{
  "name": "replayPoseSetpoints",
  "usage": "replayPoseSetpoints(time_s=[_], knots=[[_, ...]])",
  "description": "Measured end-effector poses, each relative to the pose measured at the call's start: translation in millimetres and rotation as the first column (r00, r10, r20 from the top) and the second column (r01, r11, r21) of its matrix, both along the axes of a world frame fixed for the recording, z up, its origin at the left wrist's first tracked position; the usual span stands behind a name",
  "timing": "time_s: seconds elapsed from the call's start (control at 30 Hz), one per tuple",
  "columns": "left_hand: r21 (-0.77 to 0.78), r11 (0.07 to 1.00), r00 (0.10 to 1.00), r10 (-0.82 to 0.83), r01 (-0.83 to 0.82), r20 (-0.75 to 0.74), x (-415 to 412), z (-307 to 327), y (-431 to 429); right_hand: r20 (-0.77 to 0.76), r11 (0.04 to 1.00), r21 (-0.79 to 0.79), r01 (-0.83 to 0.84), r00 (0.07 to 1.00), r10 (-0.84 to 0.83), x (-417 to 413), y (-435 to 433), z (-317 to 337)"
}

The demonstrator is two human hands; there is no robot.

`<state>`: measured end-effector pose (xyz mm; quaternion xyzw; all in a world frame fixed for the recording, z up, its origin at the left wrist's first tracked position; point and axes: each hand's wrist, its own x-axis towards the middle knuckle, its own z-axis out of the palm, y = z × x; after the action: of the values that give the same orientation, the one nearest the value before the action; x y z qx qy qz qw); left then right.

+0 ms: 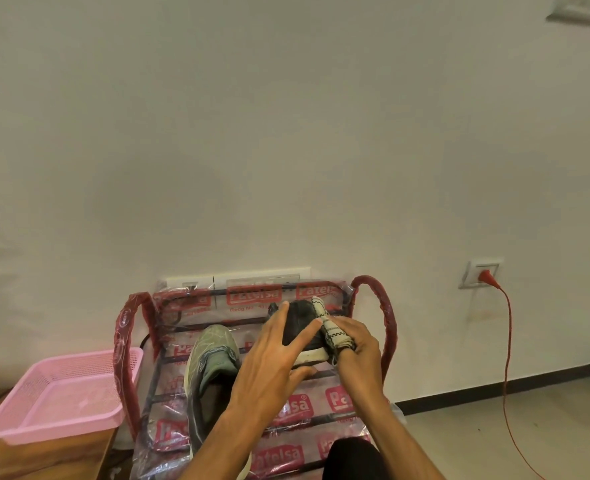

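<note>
Far left: pink basket (54, 433) on a wooden tabletop (44, 459), its mesh floor in plain view. Beside it, shoe rack (373, 289), bars still in printed plastic wrap; it holds one green shoe (214, 351), toe pointing away from me, lying on the left of the rails. My left hand (269, 362) clamps the black shoe (298, 320): fingers spread straight over the upper, thumb seemingly under the white sole. The shoe is just above the rack's right half, near the back bar. Judged light, upper soft and yielding, sole stiff, so the sole edge and heel are the firm places to take hold; the upper would dent. My right hand (359, 341) is clenched round a rolled cream cloth (331, 332), whose end lies against the shoe's right side. Cloth limp, no slip risk. Far right: wall socket (480, 273) with red cable (506, 341) trailing to the floor.
</note>
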<state>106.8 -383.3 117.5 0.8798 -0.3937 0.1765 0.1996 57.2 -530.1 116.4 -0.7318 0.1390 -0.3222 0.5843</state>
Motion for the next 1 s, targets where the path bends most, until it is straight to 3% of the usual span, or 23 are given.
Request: replayPoseSetpoints(time_s=[0.5,0.67,0.87,1.0], knots=[[0.169,0.985,0.996,0.039,-0.026,-0.079,7,11,-6,-0.012,0.998,0.051,0.032,0.999,-0.031,-1,-4,2],[0.070,0.996,0.998,0.053,-0.051,-0.023,6,10,-11,0.045,0.997,0.062,0.050,0.998,-0.053,-4,-6,7],[-0.271,0.951,0.989,0.145,-0.150,-0.040,-12,40,-37,0.173,0.991,-0.010,0.134,0.976,-0.131,-12,-14,26],[-0.234,0.966,0.991,0.089,-0.111,-0.100,-26,34,-43,0.129,0.998,-0.001,0.066,0.990,-0.065,-13,-17,32]])
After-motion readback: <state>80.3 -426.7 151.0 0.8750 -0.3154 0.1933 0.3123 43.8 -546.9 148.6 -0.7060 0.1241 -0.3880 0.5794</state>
